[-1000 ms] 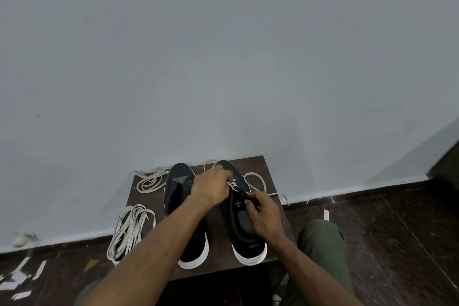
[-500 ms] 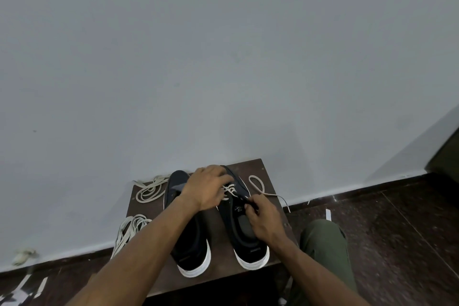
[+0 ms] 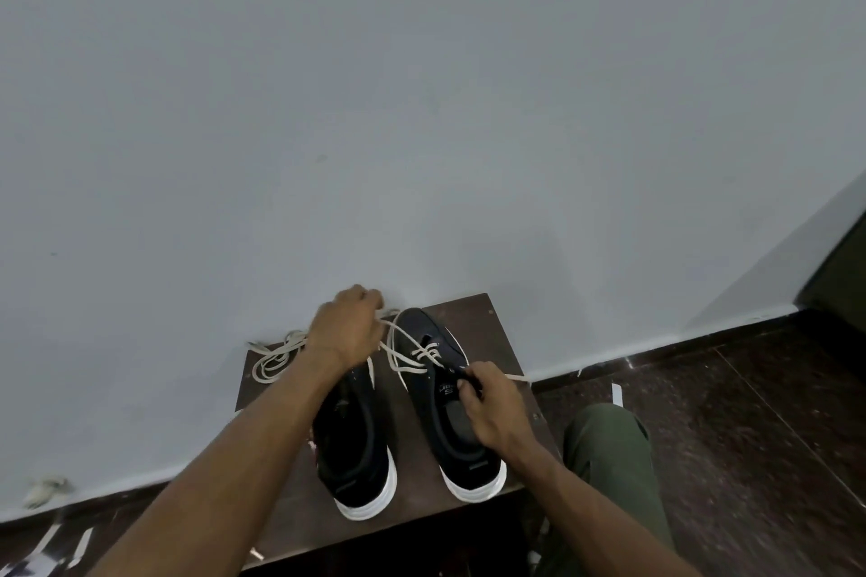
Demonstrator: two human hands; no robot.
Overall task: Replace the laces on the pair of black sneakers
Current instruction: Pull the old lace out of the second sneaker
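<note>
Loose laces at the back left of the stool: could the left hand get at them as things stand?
Probably yes, once freed: the left hand grips the lace being pulled, just beside the loose laces, with nothing between them.

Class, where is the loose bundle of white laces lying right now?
In the head view, the spare laces lie on the stool's far left corner, against the wall, left of the left hand.

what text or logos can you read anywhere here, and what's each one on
White print on the tongue of the right sneaker, just left of the right hand: only a large "S" reads; the small line above it is too blurred to read.
Left sneaker: no print legible.
Nothing else in view carries readable text.
</note>
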